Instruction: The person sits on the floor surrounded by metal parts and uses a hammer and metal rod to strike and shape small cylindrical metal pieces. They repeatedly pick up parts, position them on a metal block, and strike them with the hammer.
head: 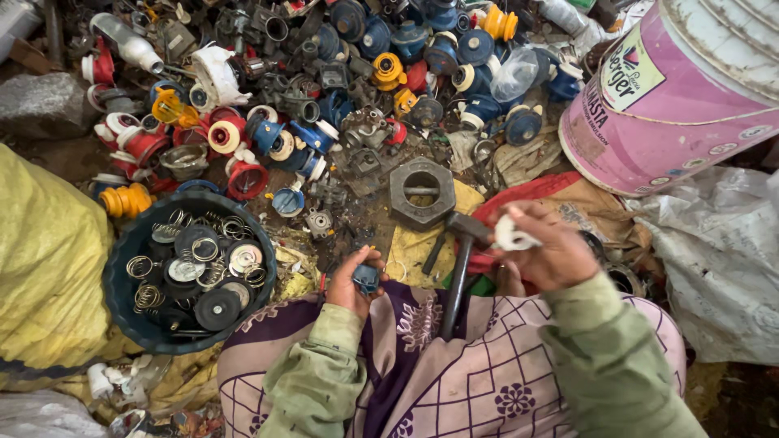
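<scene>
Fingers of the left hand (354, 280) curl around a small blue part (367, 277) at six o'clock, while the right hand (545, 251), at four o'clock, pinches a white piece (511, 236) beside the upright-leaning hammer (459, 272) between them.

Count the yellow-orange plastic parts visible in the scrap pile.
5 visible: one by the basin rim, one upper left, two mid-pile, one at the top. More may be buried.
</scene>
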Demonstrator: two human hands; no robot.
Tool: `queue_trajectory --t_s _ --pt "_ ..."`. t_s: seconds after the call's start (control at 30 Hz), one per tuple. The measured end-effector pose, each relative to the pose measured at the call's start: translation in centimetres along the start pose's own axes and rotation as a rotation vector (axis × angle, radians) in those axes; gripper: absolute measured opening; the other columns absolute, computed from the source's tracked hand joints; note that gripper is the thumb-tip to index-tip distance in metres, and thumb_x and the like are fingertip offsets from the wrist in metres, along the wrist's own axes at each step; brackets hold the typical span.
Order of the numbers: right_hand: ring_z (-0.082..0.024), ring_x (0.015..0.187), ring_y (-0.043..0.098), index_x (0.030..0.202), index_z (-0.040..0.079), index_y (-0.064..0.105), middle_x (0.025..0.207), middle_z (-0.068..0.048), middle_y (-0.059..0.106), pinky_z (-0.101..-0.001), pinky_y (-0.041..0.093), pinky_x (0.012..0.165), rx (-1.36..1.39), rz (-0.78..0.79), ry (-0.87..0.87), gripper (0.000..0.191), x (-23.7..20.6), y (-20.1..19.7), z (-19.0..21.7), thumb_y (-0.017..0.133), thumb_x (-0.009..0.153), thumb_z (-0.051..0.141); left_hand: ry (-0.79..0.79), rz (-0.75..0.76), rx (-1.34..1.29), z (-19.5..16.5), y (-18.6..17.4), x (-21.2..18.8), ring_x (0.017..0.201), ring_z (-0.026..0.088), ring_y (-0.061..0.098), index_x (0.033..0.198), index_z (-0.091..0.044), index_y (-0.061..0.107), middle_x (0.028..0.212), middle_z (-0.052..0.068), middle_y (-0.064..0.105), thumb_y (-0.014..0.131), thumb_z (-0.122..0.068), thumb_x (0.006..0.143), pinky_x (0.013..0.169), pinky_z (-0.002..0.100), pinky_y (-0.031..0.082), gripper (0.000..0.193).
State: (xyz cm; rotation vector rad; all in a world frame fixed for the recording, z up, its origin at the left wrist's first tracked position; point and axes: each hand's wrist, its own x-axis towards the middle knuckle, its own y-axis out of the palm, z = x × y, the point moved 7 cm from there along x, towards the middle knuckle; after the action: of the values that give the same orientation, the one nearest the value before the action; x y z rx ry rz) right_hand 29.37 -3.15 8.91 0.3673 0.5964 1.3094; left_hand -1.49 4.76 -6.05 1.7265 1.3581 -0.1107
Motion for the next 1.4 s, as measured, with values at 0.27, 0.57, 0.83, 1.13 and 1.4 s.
queue_trajectory --t_s 0.27,0.57,0.83,1.13,1.4 --pt "-0.029 0.088 0.071 0.111 0.003 0.063 0.101 -0.014 0.069 -0.0431 0.059 0.076 -0.646 -0.550 -0.542 0.016 -9.6 -12.8 19.6 0.064 0.107 0.018 0.007 -0.013 -0.038 -0.4 -1.1 0.5 0.071 0.019 0.070 0.099 -0.010 0.070 0.085 0.003 0.071 0.070 -0.033 0.091 0.051 0.032 0.051 0.024" --pt "-0.030 0.084 0.070 0.105 0.004 0.064 0.094 -0.013 0.069 -0.0441 0.057 0.075 -1.657 -0.915 -0.225 0.018 -12.4 -20.5 20.0 0.064 0.104 0.023 0.035 -0.064 0.033 -0.3 -1.2 1.2 0.069 0.018 0.068 0.099 -0.012 0.071 0.084 0.002 0.071 0.071 -0.031 0.089 0.049 0.031 0.050 0.021" --pt "-0.030 0.080 0.069 0.099 0.006 0.065 0.088 -0.013 0.069 -0.0449 0.056 0.075 -1.916 -0.878 -0.184 0.021 -14.5 -22.6 18.3 0.064 0.101 0.027 0.019 -0.089 0.043 -0.1 -2.5 2.1 0.066 0.018 0.068 0.097 -0.014 0.071 0.083 0.002 0.070 0.072 -0.031 0.088 0.048 0.032 0.050 0.020" --pt "-0.031 0.075 0.068 0.093 0.007 0.066 0.080 -0.013 0.069 -0.0459 0.054 0.074 -2.101 -0.900 -0.160 0.025 -15.9 -22.1 16.1 0.065 0.098 0.032 0.034 -0.088 0.027 0.2 -2.4 2.0 0.063 0.018 0.068 0.095 -0.016 0.070 0.080 0.002 0.072 0.072 -0.029 0.087 0.045 0.032 0.050 0.015" --pt "-0.032 0.072 0.068 0.088 0.009 0.067 0.074 -0.012 0.069 -0.0468 0.053 0.074 -2.322 -0.659 -0.379 0.028 -18.3 -11.5 9.4 0.065 0.095 0.036 0.052 -0.053 0.035 0.3 -2.0 2.4 0.064 0.018 0.068 0.097 -0.014 0.072 0.081 0.002 0.073 0.073 -0.027 0.088 0.046 0.032 0.050 0.016"
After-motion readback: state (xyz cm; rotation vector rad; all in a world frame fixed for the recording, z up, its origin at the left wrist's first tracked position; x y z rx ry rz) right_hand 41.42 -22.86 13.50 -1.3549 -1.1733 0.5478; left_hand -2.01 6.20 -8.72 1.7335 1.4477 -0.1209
